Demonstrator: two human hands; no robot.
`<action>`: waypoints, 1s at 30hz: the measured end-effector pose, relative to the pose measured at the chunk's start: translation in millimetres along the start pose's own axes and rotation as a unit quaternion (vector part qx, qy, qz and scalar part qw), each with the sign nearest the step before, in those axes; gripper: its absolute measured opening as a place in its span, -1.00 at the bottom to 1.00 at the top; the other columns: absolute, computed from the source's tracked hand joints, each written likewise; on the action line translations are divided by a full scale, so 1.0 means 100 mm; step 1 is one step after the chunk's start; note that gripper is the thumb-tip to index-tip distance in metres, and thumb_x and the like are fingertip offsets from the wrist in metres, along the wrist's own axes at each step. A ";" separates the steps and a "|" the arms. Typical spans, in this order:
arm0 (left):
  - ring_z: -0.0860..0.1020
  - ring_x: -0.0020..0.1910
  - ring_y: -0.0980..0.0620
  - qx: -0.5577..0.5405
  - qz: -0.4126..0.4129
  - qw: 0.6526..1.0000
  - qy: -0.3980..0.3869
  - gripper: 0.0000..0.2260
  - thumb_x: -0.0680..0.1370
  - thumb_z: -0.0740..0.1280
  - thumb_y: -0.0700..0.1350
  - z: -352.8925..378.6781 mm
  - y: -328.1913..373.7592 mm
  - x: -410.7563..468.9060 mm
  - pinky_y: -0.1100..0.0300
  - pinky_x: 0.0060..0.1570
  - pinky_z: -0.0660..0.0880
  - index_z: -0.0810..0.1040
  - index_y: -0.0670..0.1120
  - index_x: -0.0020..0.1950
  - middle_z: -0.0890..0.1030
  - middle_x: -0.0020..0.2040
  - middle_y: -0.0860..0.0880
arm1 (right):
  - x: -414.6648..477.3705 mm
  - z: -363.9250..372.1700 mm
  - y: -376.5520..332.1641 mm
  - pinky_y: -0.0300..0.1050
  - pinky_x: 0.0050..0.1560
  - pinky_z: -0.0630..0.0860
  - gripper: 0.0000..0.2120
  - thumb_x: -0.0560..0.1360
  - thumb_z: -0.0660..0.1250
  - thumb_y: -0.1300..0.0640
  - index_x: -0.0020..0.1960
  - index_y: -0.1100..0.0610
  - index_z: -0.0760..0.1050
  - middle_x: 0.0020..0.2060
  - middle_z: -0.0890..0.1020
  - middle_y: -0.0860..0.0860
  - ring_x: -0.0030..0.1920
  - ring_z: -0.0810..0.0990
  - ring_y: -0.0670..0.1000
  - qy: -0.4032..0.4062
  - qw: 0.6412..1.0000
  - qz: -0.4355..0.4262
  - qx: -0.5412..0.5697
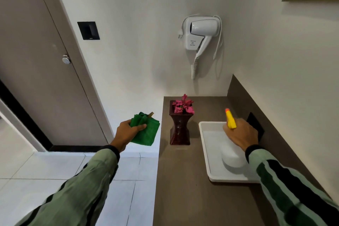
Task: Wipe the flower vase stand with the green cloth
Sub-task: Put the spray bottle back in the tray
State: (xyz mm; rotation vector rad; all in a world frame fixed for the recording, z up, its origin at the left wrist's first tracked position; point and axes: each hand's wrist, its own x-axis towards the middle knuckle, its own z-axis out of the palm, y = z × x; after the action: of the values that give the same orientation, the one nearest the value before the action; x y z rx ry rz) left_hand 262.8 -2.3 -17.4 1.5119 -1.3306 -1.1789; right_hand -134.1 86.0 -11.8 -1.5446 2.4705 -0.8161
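A dark red vase (179,130) with pink flowers (183,105) stands upright near the far left end of the brown stand (179,180). My left hand (126,131) holds a bunched green cloth (146,132) in the air, left of the stand's edge and beside the vase. My right hand (240,134) grips a white spray bottle (233,158) with a yellow nozzle (230,120). The bottle sits in a white tray (204,145) on the stand's right side.
A white hair dryer (200,33) hangs on the wall above the stand, its coiled cord dangling. A black socket plate (256,124) is on the brown backsplash at right. A grey door (36,60) and white floor tiles (55,167) lie to the left.
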 end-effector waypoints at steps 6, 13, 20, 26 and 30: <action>0.67 0.04 -0.15 -0.003 -0.034 0.999 -0.036 -0.63 0.39 0.58 -0.10 0.15 -0.09 0.05 -0.06 0.11 0.62 0.63 -0.09 0.16 0.71 0.04 -0.13 | 0.33 -0.03 0.29 0.17 0.16 0.52 -0.25 0.50 0.37 -0.07 0.54 0.11 0.08 0.15 0.59 0.29 0.15 0.56 0.34 -0.003 0.993 0.099 0.060; 0.72 -0.08 -0.04 -0.001 -0.054 0.995 -0.090 -0.67 0.34 0.62 -0.10 0.24 -0.13 0.03 0.21 -0.23 0.62 0.64 -0.08 0.04 0.73 -0.02 -0.08 | 0.45 0.07 0.41 0.20 0.14 0.53 -0.70 0.56 0.30 0.16 0.23 0.28 0.47 0.10 0.61 0.31 0.08 0.56 0.34 0.009 0.985 0.140 0.106; 0.72 0.02 -0.13 0.005 -0.064 0.983 -0.174 -0.70 0.42 0.56 -0.14 0.31 -0.15 0.01 0.05 -0.02 0.65 0.69 -0.15 0.12 0.76 0.00 -0.10 | 0.19 -0.03 0.25 0.22 0.13 0.53 -0.51 0.42 0.48 0.01 0.20 0.26 0.45 0.17 0.52 0.30 0.12 0.53 0.34 0.090 0.951 0.232 0.185; 0.68 0.13 -0.15 -0.093 -0.084 0.961 -0.246 -0.66 0.46 0.49 -0.11 0.49 -0.10 0.00 0.06 0.08 0.60 0.65 -0.17 0.21 0.72 0.13 -0.16 | -0.71 0.54 -0.52 -0.05 -0.11 0.54 -0.74 0.44 0.44 -0.11 0.04 -0.01 0.55 -0.02 0.64 0.00 0.04 0.62 0.09 -0.175 0.889 0.107 0.410; 0.68 0.14 -0.16 -0.105 -0.050 0.952 -0.284 -0.69 0.48 0.47 -0.11 0.65 -0.03 -0.05 0.06 0.11 0.61 0.66 -0.17 0.20 0.72 0.14 -0.17 | -0.93 0.95 -0.88 0.11 0.28 0.48 -0.56 0.46 0.44 0.01 0.31 0.07 0.49 0.24 0.63 0.06 0.25 0.59 0.07 -0.357 0.703 0.116 0.605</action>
State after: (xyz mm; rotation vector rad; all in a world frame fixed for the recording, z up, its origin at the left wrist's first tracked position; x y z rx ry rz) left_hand 200.3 4.8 -36.9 1.1348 -1.4382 -1.8549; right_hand 14.9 100.8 -65.0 -0.7316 1.0098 -1.1119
